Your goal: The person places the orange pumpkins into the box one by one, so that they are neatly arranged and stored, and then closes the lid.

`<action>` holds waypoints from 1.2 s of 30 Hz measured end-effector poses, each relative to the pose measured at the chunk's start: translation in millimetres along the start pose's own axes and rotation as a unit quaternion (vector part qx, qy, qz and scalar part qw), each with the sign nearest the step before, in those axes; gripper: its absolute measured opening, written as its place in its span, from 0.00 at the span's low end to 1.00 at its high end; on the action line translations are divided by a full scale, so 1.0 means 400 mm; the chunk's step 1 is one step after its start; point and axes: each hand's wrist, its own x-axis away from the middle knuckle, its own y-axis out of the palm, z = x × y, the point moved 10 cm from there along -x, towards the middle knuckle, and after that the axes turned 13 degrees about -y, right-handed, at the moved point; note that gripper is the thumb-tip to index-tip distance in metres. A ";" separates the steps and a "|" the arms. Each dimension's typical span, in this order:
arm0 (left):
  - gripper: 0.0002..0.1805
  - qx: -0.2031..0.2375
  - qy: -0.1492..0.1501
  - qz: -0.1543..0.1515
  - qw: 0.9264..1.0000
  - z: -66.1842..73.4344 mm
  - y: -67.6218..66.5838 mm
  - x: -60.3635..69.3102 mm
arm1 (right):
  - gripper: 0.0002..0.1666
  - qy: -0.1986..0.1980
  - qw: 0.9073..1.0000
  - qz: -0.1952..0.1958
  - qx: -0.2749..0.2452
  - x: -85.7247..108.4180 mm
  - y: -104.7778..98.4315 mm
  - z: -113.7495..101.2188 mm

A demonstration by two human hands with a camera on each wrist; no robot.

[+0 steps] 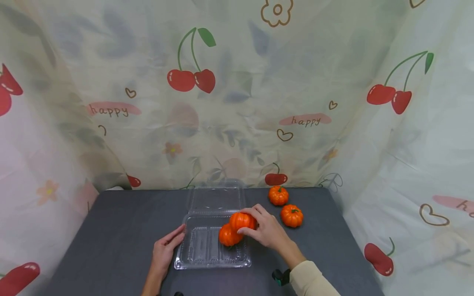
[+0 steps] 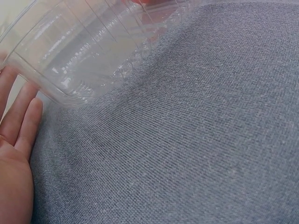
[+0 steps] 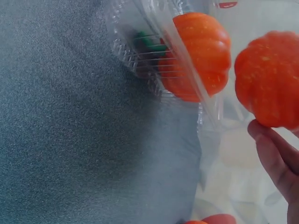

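Gripped between the thumb and fingertips of the right hand (image 1: 269, 230), an orange, ribbed, glossy toy-like pumpkin (image 1: 243, 221) is held over the right-hand side of a clear, rectangular plastic container (image 1: 212, 265); the right wrist view shows a gap between it and a second orange, ribbed pumpkin (image 1: 227, 236) within the container. This second pumpkin lies near the container's right wall, and its green stem shows low down through the ribbed plastic. Straight, lightly spread fingers of the left hand (image 1: 164, 248) touch the outside of the container's left wall, grasping nothing. The container rests on a dark grey, cloth-textured desk (image 1: 126, 238), near the middle of its width, with its transparent hinged lid (image 1: 216, 199) folded back towards the desk's far edge. Two further orange pumpkins stand upright, green stems uppermost, near the far right corner: one (image 1: 278, 195) close to the far edge, the other (image 1: 292, 216) just beside it, nearer the right edge. Pale fabric curtains (image 1: 229, 115) printed with red cherries, hearts and the word "happy" rise behind the far edge and along both sides. A cream sleeve (image 1: 312, 279) covers the right forearm.
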 end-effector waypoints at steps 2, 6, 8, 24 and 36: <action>0.24 -0.002 0.001 0.000 1.000 0.002 0.001 0.001 | 0.30 -0.009 1.000 -0.006 -0.010 -0.001 0.004 -0.009; 0.24 -0.002 0.000 -0.002 1.000 0.004 0.002 0.001 | 0.29 -0.020 0.999 -0.016 -0.024 -0.005 0.007 -0.028; 0.25 0.001 0.001 -0.003 1.000 0.003 0.002 0.002 | 0.29 -0.024 0.999 -0.020 -0.028 -0.006 0.010 -0.037; 0.25 0.008 0.001 -0.006 1.000 0.004 0.001 0.009 | 0.27 -0.079 0.996 -0.032 -0.036 0.012 0.074 -0.103; 0.25 0.008 0.007 -0.003 1.000 0.010 0.001 0.009 | 0.27 -0.070 0.995 -0.061 -0.026 0.032 0.115 -0.102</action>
